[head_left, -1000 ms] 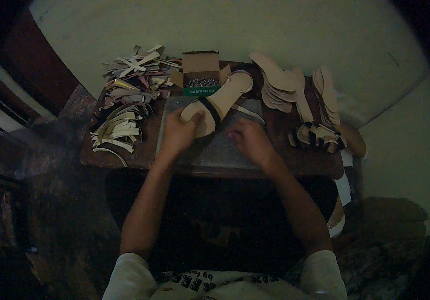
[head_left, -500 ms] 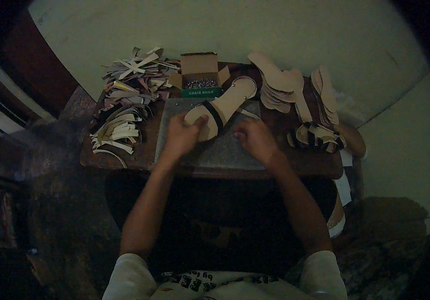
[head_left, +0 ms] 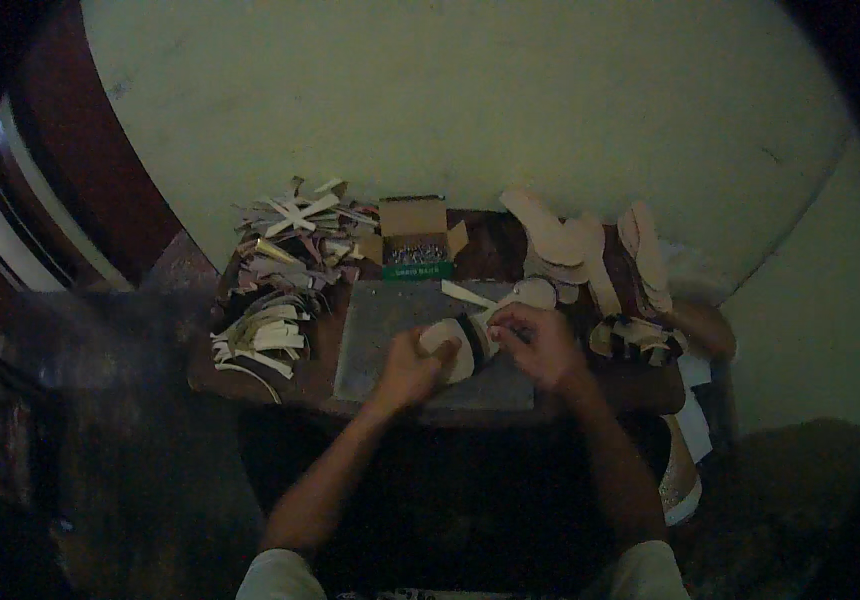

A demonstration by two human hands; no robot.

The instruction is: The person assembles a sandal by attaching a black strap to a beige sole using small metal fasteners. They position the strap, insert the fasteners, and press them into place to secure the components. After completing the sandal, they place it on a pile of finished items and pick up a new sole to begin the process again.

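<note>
A tan sandal sole (head_left: 444, 341) with a black strap (head_left: 475, 341) across its front lies slanted over the grey slab (head_left: 380, 325), its heel end pointing away to the right. My left hand (head_left: 416, 370) grips the toe end, thumb on top. Over the middle of the sole, just right of the strap, my right hand (head_left: 542, 348) is closed with its fingertips pinched together. Whatever they hold is too small and dim to make out. Beyond the sole, a pale strip (head_left: 465, 293) lies on the slab.
An open green-fronted box of small nails (head_left: 418, 255) stands at the back. Piles of cut strips (head_left: 275, 335) cover the table's left side. Stacked tan soles (head_left: 557, 245) and strapped pieces (head_left: 635, 342) lie at the right. A wall (head_left: 470, 100) rises behind the table.
The whole scene sits lower in the picture. My right hand has moved from beside the sole to over its middle. The sandal has shifted slightly right on the slab, still in my left hand.
</note>
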